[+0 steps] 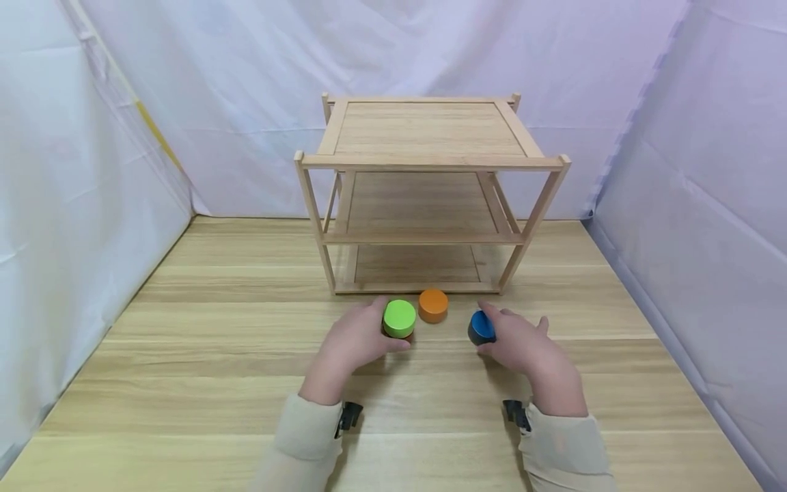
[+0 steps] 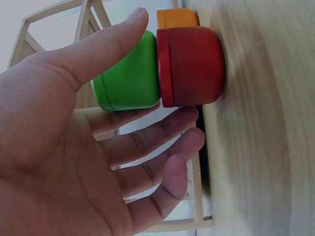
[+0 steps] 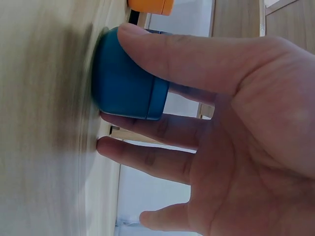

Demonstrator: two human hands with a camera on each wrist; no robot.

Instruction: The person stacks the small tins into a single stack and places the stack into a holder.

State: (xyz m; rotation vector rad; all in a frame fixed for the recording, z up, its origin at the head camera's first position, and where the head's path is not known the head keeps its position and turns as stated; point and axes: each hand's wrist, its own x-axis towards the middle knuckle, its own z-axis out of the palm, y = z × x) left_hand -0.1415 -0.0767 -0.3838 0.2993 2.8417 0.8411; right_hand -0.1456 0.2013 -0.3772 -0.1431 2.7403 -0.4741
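A small green lidded tin [image 1: 399, 317] sits on top of a red one [image 2: 192, 66], which stands on the table and is mostly hidden in the head view. My left hand [image 1: 356, 336] pinches the green tin between thumb and fingers, its other fingers spread beside the red tin. To the right, a blue lidded tin [image 3: 125, 73] stands upright on the table. Around it, thumb on one side and fingers on the other, my right hand [image 1: 519, 342] grips it. Between the hands stands an orange tin [image 1: 433, 305], touched by neither.
A three-tier wooden shelf [image 1: 430, 162] stands just behind the tins, its lowest front rail close to the orange one. White cloth [image 1: 258, 102] hangs at the back and both sides of the wood-grain table [image 1: 203, 321].
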